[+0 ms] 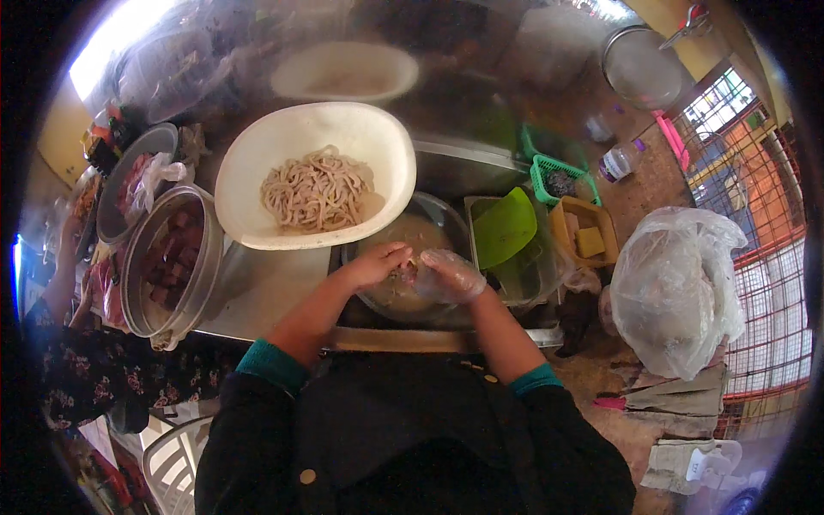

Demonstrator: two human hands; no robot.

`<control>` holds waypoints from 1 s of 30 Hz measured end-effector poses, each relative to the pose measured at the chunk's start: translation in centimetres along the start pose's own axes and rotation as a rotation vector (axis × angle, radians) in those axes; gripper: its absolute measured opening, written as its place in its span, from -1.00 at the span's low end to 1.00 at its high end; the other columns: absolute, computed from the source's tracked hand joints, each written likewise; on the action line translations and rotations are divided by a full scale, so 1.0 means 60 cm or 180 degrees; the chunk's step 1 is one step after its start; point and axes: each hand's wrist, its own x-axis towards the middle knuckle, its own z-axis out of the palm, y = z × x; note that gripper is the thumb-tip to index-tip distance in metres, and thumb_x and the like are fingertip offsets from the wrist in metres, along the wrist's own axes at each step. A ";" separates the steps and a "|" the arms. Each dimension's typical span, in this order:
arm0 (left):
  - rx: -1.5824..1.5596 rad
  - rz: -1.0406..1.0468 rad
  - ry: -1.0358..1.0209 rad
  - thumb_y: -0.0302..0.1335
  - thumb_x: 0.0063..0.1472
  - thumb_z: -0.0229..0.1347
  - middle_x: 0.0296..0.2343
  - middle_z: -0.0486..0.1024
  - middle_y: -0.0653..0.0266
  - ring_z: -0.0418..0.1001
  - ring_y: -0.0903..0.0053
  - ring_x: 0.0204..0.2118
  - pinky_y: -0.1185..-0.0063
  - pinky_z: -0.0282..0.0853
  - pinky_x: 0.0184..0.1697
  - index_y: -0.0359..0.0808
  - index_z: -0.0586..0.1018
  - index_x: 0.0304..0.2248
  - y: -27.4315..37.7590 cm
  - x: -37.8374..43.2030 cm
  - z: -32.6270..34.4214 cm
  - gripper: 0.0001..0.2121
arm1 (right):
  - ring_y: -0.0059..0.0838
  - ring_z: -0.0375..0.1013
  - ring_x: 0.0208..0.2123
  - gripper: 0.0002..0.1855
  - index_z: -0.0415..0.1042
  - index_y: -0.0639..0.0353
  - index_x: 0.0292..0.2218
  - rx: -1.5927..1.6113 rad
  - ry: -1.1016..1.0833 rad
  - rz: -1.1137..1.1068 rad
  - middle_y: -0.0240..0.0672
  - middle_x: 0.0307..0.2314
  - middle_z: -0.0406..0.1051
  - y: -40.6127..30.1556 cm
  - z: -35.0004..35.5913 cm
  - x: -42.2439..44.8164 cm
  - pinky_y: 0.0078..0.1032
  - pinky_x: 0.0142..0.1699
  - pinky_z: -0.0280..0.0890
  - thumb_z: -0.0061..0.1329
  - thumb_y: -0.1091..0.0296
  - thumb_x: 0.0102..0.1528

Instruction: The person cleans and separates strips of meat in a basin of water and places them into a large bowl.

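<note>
Over a round basin (454,222) of cloudy liquid, my two hands come together. My left hand (376,267) is bare, its thumb and fingers pinched on a small wet pinkish piece (405,273). A clear plastic glove covers my right hand (452,275), whose fingertips meet the same piece from the other side. Its exact shape is partly hidden by the fingers. Just beyond the basin, to the left, a large white oval tub (309,132) holds a heap of pale rope-like strands (315,190) that look like animal intestines.
A pot (209,257) of dark meat chunks stands left, near a grey basin (168,138) and another person's arm (61,277). On the right are a clear container with a green plastic sheet (508,228), a green basket (546,187), a yellow sponge (589,242) and a filled plastic bag (673,290).
</note>
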 end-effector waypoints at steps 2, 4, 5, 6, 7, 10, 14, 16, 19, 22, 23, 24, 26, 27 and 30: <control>0.0714 -0.0003 -0.0237 -0.28 0.18 -0.21 -0.49 0.39 0.25 0.30 0.49 -0.36 0.54 0.16 -0.25 -0.30 0.37 -0.51 0.005 0.003 0.000 -0.73 | -0.49 0.27 -0.46 -0.64 0.32 0.22 -0.42 -0.0477 0.0172 0.0025 -0.33 -0.48 0.33 0.001 0.003 0.006 -0.51 -0.33 0.17 -0.25 0.07 0.01; 0.2033 0.0475 -0.0161 -0.33 0.15 -0.20 -0.49 0.39 0.15 0.34 0.36 -0.36 0.48 0.19 -0.28 -0.31 0.40 -0.46 -0.005 0.008 -0.006 -0.77 | -0.50 0.25 -0.50 -0.66 0.31 0.23 -0.54 -0.0963 0.0304 0.0031 -0.35 -0.56 0.30 -0.011 0.014 0.012 -0.53 -0.37 0.15 -0.23 0.10 -0.02; 0.2043 0.0473 -0.0145 -0.33 0.15 -0.20 -0.49 0.39 0.15 0.34 0.36 -0.36 0.48 0.19 -0.28 -0.31 0.40 -0.46 -0.014 0.008 -0.007 -0.77 | -0.49 0.26 -0.50 -0.65 0.32 0.23 -0.53 -0.1397 0.0260 0.0050 -0.34 -0.57 0.31 -0.018 0.019 0.011 -0.51 -0.36 0.16 -0.25 0.10 0.00; 0.2372 0.0709 -0.0002 -0.32 0.12 -0.18 -0.51 0.39 0.12 0.34 0.29 -0.37 0.43 0.19 -0.30 -0.28 0.41 -0.48 -0.017 0.010 -0.004 -0.77 | -0.48 0.27 -0.49 -0.64 0.33 0.23 -0.53 -0.1847 0.0240 0.0050 -0.33 -0.57 0.32 -0.028 0.020 0.010 -0.50 -0.35 0.16 -0.28 0.10 0.01; 0.2698 0.0945 0.0147 -0.30 0.10 -0.17 -0.52 0.39 0.10 0.35 0.22 -0.37 0.38 0.19 -0.32 -0.26 0.42 -0.49 -0.021 0.011 -0.004 -0.78 | -0.48 0.27 -0.49 -0.64 0.33 0.23 -0.53 -0.1867 0.0245 0.0025 -0.33 -0.57 0.32 -0.028 0.018 0.010 -0.50 -0.35 0.16 -0.28 0.10 0.01; 0.2817 0.0467 -0.0020 -0.27 0.09 -0.17 -0.50 0.40 0.16 0.35 0.24 -0.35 0.33 0.15 -0.30 -0.22 0.44 -0.48 -0.005 0.012 -0.001 -0.77 | -0.48 0.27 -0.49 -0.60 0.33 0.24 -0.53 -0.2035 0.0120 -0.0341 -0.32 -0.60 0.32 -0.014 0.003 0.006 -0.49 -0.36 0.17 -0.29 0.04 0.03; 0.2530 0.0416 0.0047 -0.26 0.09 -0.17 -0.49 0.40 0.19 0.34 0.25 -0.33 0.29 0.11 -0.31 -0.20 0.44 -0.49 -0.024 0.014 -0.010 -0.77 | -0.48 0.27 -0.51 -0.53 0.32 0.26 -0.51 -0.2250 0.0299 -0.0399 -0.29 -0.60 0.32 -0.001 0.006 0.014 -0.50 -0.37 0.18 -0.27 -0.05 0.00; 0.2447 0.0547 0.0247 -0.23 0.11 -0.17 -0.50 0.41 0.19 0.34 0.25 -0.33 0.28 0.10 -0.30 -0.19 0.45 -0.49 -0.034 0.011 -0.008 -0.75 | -0.47 0.28 -0.50 -0.52 0.32 0.26 -0.49 -0.1475 0.0283 -0.0196 -0.29 -0.60 0.32 -0.005 0.017 0.013 -0.50 -0.37 0.18 -0.28 -0.08 -0.01; 0.1984 0.0467 0.0682 -0.21 0.13 -0.19 -0.52 0.40 0.19 0.35 0.32 -0.37 0.39 0.14 -0.29 -0.22 0.44 -0.49 -0.020 0.009 0.006 -0.72 | -0.47 0.28 -0.49 -0.54 0.31 0.26 -0.44 -0.2110 0.0228 -0.0130 -0.30 -0.58 0.32 -0.014 0.014 0.014 -0.49 -0.37 0.19 -0.27 -0.05 -0.01; 0.1164 -0.0018 0.0327 -0.20 0.15 -0.21 -0.57 0.36 0.22 0.32 0.45 -0.46 0.54 0.16 -0.33 -0.28 0.40 -0.53 -0.001 0.004 0.006 -0.68 | -0.32 0.31 -0.43 -0.60 0.33 0.24 -0.44 -0.2021 0.0479 -0.0161 -0.20 -0.52 0.35 -0.004 0.008 0.012 -0.41 -0.28 0.17 -0.39 0.09 0.06; 0.1164 -0.0008 0.0320 -0.20 0.15 -0.21 -0.57 0.36 0.22 0.32 0.45 -0.46 0.54 0.16 -0.33 -0.28 0.40 -0.53 -0.003 0.005 0.007 -0.68 | -0.29 0.30 -0.42 -0.61 0.33 0.24 -0.44 -0.2533 0.0555 -0.0379 -0.19 -0.50 0.35 0.003 -0.002 0.014 -0.40 -0.27 0.16 -0.38 0.09 0.06; 0.0957 0.0149 0.0351 -0.23 0.16 -0.20 -0.61 0.30 0.31 0.23 0.55 -0.50 0.60 0.13 -0.40 -0.30 0.36 -0.54 -0.008 0.001 0.008 -0.70 | -0.25 0.29 -0.40 -0.61 0.33 0.25 -0.44 -0.3031 0.0606 -0.0597 -0.18 -0.48 0.35 0.006 -0.002 0.018 -0.38 -0.26 0.16 -0.38 0.09 0.06; 0.0748 0.0296 0.0395 -0.26 0.16 -0.19 -0.64 0.23 0.41 0.15 0.66 -0.55 0.65 0.11 -0.47 -0.32 0.33 -0.56 -0.016 -0.005 0.005 -0.71 | -0.31 0.30 -0.46 -0.63 0.34 0.24 -0.47 -0.2739 0.0575 -0.0499 -0.21 -0.53 0.34 0.010 -0.005 0.020 -0.42 -0.31 0.17 -0.31 0.10 0.00; 0.0456 0.0022 0.0437 -0.26 0.16 -0.19 -0.64 0.22 0.41 0.15 0.67 -0.55 0.66 0.10 -0.47 -0.31 0.33 -0.56 -0.018 -0.007 0.003 -0.71 | -0.37 0.30 -0.51 -0.65 0.34 0.24 -0.50 -0.2453 0.0563 -0.0400 -0.23 -0.58 0.33 0.013 -0.008 0.020 -0.45 -0.36 0.19 -0.25 0.10 -0.05; 0.0315 -0.0139 0.0436 -0.25 0.16 -0.20 -0.65 0.21 0.41 0.16 0.66 -0.55 0.65 0.10 -0.48 -0.30 0.33 -0.56 -0.025 -0.016 -0.008 -0.71 | -0.34 0.30 -0.51 -0.70 0.34 0.23 -0.51 -0.1919 0.0599 -0.0263 -0.19 -0.57 0.32 0.035 -0.015 0.017 -0.44 -0.36 0.19 -0.22 0.14 -0.08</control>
